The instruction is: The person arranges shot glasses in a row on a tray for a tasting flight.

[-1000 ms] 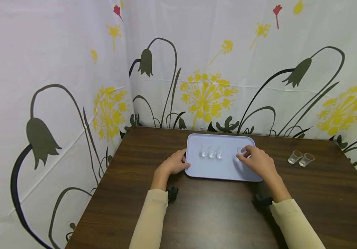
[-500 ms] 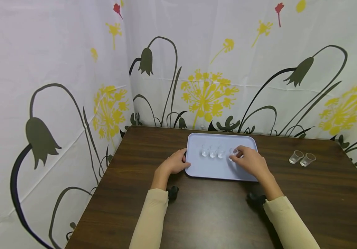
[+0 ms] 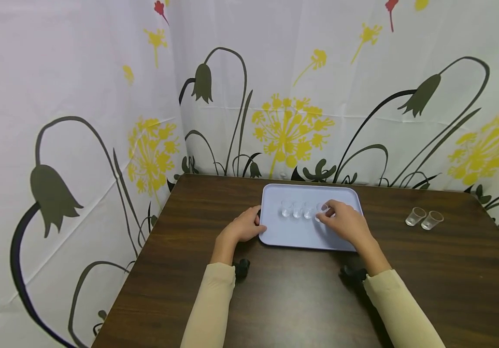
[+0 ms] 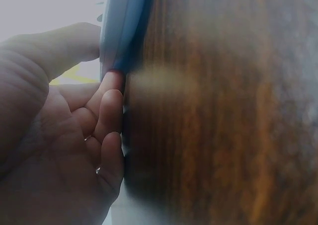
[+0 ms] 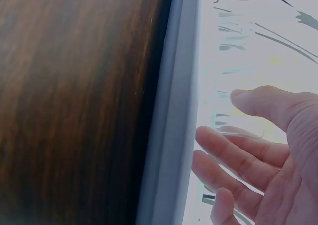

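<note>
A pale blue-lavender tray [image 3: 290,235] lies on the table. My left hand [image 3: 241,226] grips its left edge; in the left wrist view the thumb lies over the tray's rim [image 4: 113,34] and a fingertip reaches underneath. Three small clear plastic cups [image 3: 297,211] stand upright in a row on the tray's left half. My right hand [image 3: 346,221] pinches a fourth clear cup [image 3: 321,208] by its side, just right of that row. Whether it touches the tray or its neighbour, I cannot tell. In the right wrist view the cups are washed out and faint.
Two more clear cups [image 3: 415,217] stand side by side on the dark wooden table [image 3: 292,299], right of the tray. A white curtain [image 3: 349,43] with flower prints hangs behind the table and along the left.
My right hand has moved left over the tray, bringing its cup close to the row of three. The left hand stays on the tray's edge. The head view has tilted slightly.
</note>
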